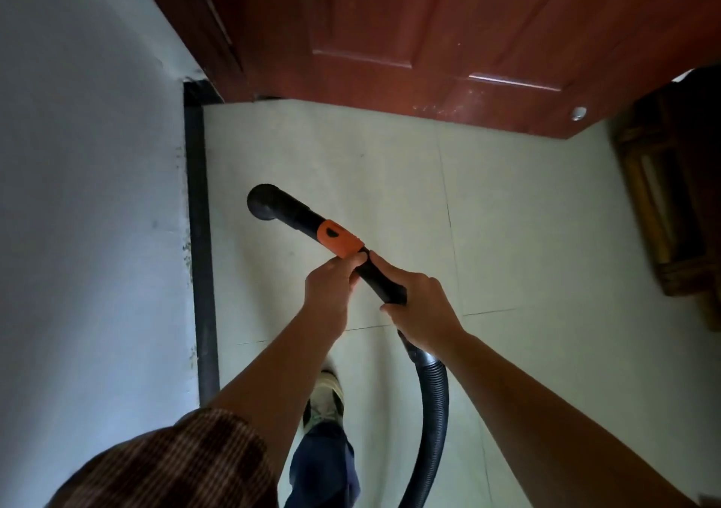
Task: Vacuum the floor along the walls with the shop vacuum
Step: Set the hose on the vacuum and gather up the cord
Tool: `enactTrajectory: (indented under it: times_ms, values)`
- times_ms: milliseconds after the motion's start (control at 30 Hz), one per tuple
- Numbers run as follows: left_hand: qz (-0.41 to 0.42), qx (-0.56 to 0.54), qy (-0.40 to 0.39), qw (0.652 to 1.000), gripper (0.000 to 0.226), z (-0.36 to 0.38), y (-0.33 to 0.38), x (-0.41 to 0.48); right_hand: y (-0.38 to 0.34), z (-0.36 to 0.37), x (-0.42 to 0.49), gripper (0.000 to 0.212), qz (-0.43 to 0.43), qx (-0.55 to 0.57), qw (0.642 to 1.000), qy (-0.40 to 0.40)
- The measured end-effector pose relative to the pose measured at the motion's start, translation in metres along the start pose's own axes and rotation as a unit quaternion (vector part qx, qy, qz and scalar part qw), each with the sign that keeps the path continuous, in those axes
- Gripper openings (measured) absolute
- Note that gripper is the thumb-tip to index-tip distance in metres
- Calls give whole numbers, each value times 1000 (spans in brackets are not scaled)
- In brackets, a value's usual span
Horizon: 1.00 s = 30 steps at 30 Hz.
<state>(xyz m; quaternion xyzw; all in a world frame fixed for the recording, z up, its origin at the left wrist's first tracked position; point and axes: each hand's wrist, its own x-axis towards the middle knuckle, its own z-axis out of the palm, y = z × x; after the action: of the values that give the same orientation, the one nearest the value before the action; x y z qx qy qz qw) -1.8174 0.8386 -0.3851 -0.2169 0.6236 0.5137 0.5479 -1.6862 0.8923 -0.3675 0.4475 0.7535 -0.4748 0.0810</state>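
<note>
Running up the left of the view, the white wall (86, 234) meets the pale tiled floor (351, 164) at a dark baseboard (201, 253), and a red-brown door (390, 31) closes the far end. The shop vacuum's ribbed hose (433, 410) curves up from the bottom edge into a black wand (296, 214), whose bent tip points down near the baseboard without touching it. Whether the tip meets the floor I cannot tell.

The right grip (421, 304) is wrapped round the wand's rear end, and the left grip (331, 289) pinches the tube just below the orange collar (338, 239).

My reading is that the job is partway through. The strip ahead to the door corner looks undone – dark specks cling to the wall above the baseboard – and nothing shows which stretches are already clean.
</note>
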Motion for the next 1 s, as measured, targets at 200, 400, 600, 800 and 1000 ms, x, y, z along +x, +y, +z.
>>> enactTrajectory:
  times_ms: [200,400,600,800,1000]
  values:
    - [8,-7,40,999,11,-3,5,-34,-16,-13,-15,84,-44,-7,998,-37]
    - [46,-52,105,992,7,3,-8,-87,-27,-42,-41,80,-102,-8,989,-107]
    - [127,-143,155,969,3,9,-37,-183,-46,-79,-101,79,-208,-38,965,-158]
    - [196,-174,191,946,9,-9,-66,-287,-71,-82,-180,89,-281,-108,933,-196]
    - [243,-251,252,902,20,-38,-119,-394,-104,-75,-270,96,-357,-170,876,-275]
